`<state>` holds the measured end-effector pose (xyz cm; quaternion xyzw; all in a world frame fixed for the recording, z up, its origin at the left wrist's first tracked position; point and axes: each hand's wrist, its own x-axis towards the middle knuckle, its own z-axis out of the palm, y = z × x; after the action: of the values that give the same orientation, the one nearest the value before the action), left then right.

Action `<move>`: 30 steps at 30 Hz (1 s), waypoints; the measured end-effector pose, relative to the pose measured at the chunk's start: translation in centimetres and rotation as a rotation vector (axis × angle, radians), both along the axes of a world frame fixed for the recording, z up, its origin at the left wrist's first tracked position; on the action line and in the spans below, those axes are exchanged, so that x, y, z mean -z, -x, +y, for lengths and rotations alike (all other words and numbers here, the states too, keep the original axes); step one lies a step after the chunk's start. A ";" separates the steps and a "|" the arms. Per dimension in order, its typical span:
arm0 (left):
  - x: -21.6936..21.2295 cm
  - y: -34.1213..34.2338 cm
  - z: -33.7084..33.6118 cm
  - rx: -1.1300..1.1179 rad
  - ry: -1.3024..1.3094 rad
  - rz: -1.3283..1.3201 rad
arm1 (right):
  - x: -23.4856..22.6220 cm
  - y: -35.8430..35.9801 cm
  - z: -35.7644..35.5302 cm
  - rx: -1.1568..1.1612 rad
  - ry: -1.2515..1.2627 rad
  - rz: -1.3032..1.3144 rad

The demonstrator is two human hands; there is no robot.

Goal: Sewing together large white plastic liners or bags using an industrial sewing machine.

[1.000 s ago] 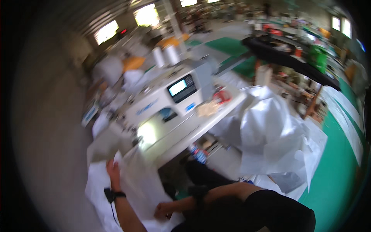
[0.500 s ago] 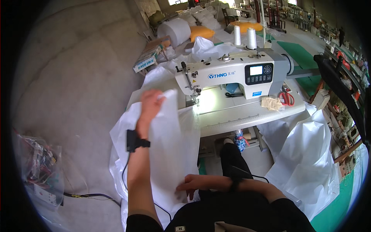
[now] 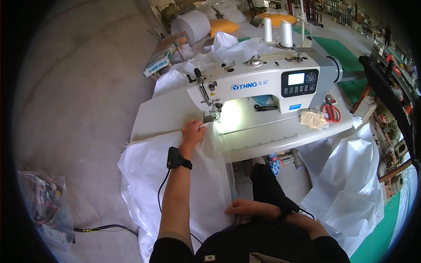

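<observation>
Bright, even daylight fills the scene. A small lamp on the sewing machine (image 3: 263, 83) throws white glare onto the surface (image 3: 272, 136) at centre. Shadows are soft. Fisheye distortion bends straight edges; a black vignette rings the frame. Focus is sharp centrally, softer toward the rim.
</observation>
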<state>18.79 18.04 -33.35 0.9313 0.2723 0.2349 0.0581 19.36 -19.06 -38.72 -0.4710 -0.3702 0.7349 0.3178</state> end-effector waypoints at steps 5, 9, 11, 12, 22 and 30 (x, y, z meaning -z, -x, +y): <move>-2.4 -1.5 0.9 0.053 0.285 0.156 | -1.6 -2.3 0.7 -0.105 -0.054 -0.259; -3.9 -3.5 2.2 0.121 0.471 0.325 | -6.0 -8.6 3.9 0.071 -0.234 -0.348; -3.9 -3.9 2.2 0.122 0.498 0.337 | -8.3 -12.3 7.0 0.363 -0.326 -0.275; -3.8 -3.8 2.0 0.096 0.502 0.325 | -9.4 -14.7 8.6 0.504 -0.421 0.029; -4.6 2.4 -2.3 0.068 1.082 -0.197 | -8.9 -14.5 19.7 0.477 -0.151 -0.161; -5.2 2.0 -2.4 0.186 0.868 -0.102 | -6.5 -12.8 23.5 0.665 -0.281 -0.404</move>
<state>16.84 15.66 -28.13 0.8284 0.2573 0.1382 0.4779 32.21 4.45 -32.20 -0.6516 -0.3496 0.4273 0.5202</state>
